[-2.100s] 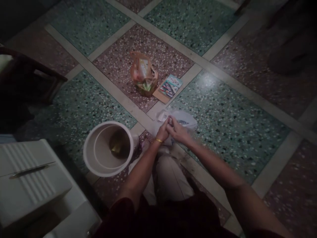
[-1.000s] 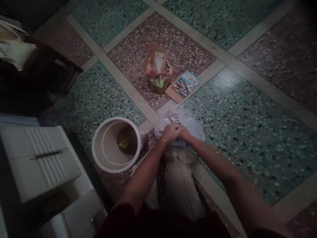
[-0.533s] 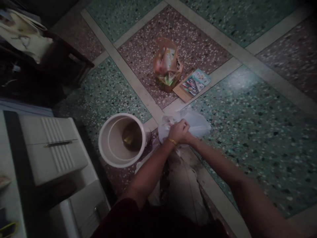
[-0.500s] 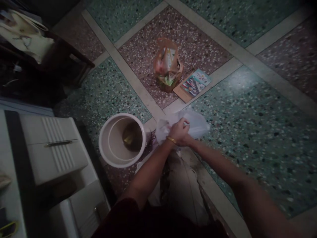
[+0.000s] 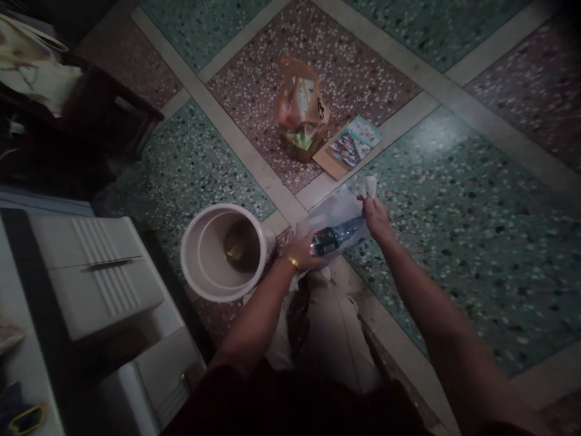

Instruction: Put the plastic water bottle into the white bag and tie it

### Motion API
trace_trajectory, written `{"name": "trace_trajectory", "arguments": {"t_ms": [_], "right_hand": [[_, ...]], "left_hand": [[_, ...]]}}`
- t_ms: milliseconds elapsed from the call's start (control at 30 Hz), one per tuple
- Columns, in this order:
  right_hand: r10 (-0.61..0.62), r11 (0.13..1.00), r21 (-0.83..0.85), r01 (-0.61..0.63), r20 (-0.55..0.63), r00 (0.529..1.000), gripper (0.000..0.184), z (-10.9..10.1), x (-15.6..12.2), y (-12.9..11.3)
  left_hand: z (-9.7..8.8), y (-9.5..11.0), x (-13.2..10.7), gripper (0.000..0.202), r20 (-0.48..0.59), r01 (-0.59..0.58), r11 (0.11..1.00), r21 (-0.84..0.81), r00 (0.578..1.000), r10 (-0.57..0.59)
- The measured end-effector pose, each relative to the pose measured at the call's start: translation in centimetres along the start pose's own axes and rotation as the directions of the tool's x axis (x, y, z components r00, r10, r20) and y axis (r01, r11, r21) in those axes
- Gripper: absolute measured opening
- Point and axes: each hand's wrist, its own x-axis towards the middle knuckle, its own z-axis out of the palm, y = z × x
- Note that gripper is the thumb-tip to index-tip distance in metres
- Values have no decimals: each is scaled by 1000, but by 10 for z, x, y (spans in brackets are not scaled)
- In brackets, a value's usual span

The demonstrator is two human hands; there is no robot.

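- Your left hand (image 5: pixel 305 253) has its grip closed on the near end of the thin white plastic bag (image 5: pixel 330 213), mid-frame, a clear plastic bottle (image 5: pixel 336 237) showing inside.
- Your right hand (image 5: pixel 376 215) pinches the bag's far edge.
- The round cream plastic bin (image 5: pixel 213 287) stands just left; open terrazzo floor (image 5: pixel 454 200) lies to the right.

A floor (image 5: pixel 454 200) of green and reddish-brown speckled squares is divided by pale bands. A cream bucket (image 5: pixel 200 242) is seen, and an orange translucent bag (image 5: pixel 297 115) beside a teal booklet (image 5: pixel 354 140). A white bag (image 5: pixel 333 209) shows a dark bottle (image 5: pixel 333 237) with a green label. A gold bangle (image 5: pixel 293 263) is worn.
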Motion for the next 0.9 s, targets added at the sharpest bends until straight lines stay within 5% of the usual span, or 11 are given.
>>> {"name": "trace_trajectory", "arguments": {"t_ms": [100, 233, 367, 467, 567, 633, 767, 900], "right_hand": [[1, 1000, 18, -1, -8, 1000, 58, -3, -5, -1], [-46, 997, 60, 41, 74, 996, 57, 0, -7, 0], [-36, 990, 136, 25, 77, 996, 55, -1, -4, -3], [-42, 989, 140, 43, -13, 999, 55, 2, -14, -13], [-144, 989, 27, 142, 70, 987, 52, 13, -30, -25], [-211, 970, -76, 231, 210, 955, 47, 21, -35, -29], [-243, 909, -201, 366, 457, 856, 51, 31, -35, -20], [-257, 871, -195, 452, 604, 755, 56, 35, -37, 2]], "left_hand": [[21, -6, -24, 104, 95, -26, 992, 127, 995, 13], [32, -27, -41, 97, 62, 63, 984, 170, 995, -74], [24, -42, -43, 49, 100, 44, 993, 108, 994, -55], [12, -22, -33, 32, -93, -96, 995, -11, 991, 95], [3, 12, -8, 33, -418, -289, 948, -136, 884, 210], [1, 30, 11, 30, -470, -306, 944, -123, 856, 216], [7, 44, 34, 27, -387, -222, 974, -40, 903, 190], [19, 48, 39, 31, -399, -242, 968, -67, 895, 196]]}}
